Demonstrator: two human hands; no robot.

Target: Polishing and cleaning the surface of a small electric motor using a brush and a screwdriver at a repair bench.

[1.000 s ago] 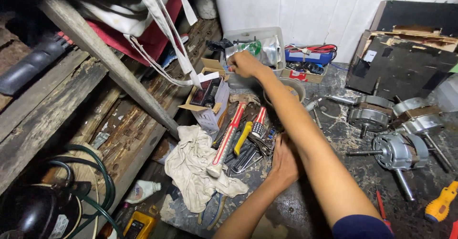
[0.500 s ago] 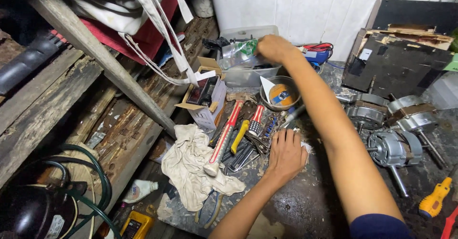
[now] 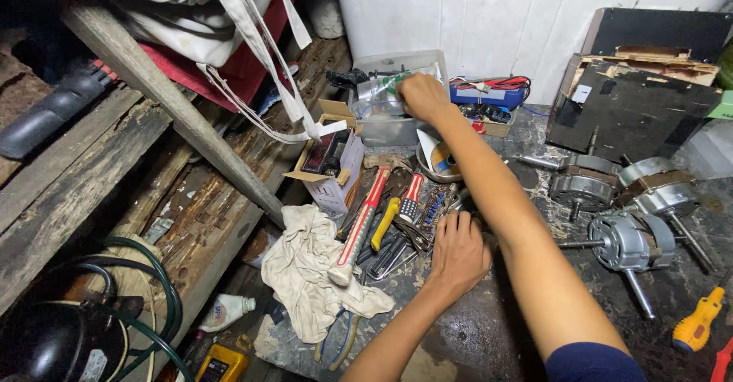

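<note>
The right hand point(image 3: 422, 96) has travelled further back along the tabletop point(image 3: 489, 336) than it was a second ago, when it hovered over the small round bowl point(image 3: 437, 161); now it is over the clear plastic bin point(image 3: 393, 92) against the white wall, knuckles up, fingers curled down among the bin's contents. I cannot tell whether it has hold of anything, since the fingertips are hidden behind the back of the hand. The left hand point(image 3: 458, 254) has barely shifted: it rests flat, fingers spread and holding nothing, on the dark tabletop just beside the heap of tools, touching the edge of the pile near the pliers point(image 3: 397, 252). The red-and-white-handled hammer point(image 3: 359, 233) lies across a crumpled cloth point(image 3: 317, 275), with a yellow-handled screwdriver point(image 3: 385, 223) just beside it. An open cardboard box point(image 3: 330, 164) stands left of the bin. To the right, well apart from both hands, three small electric motors point(image 3: 630, 241) sit with their shafts sticking out, and an orange tool point(image 3: 699, 322) lies near the edge. So the reach has moved from the bowl to the bin, while the other hand braces.
</note>
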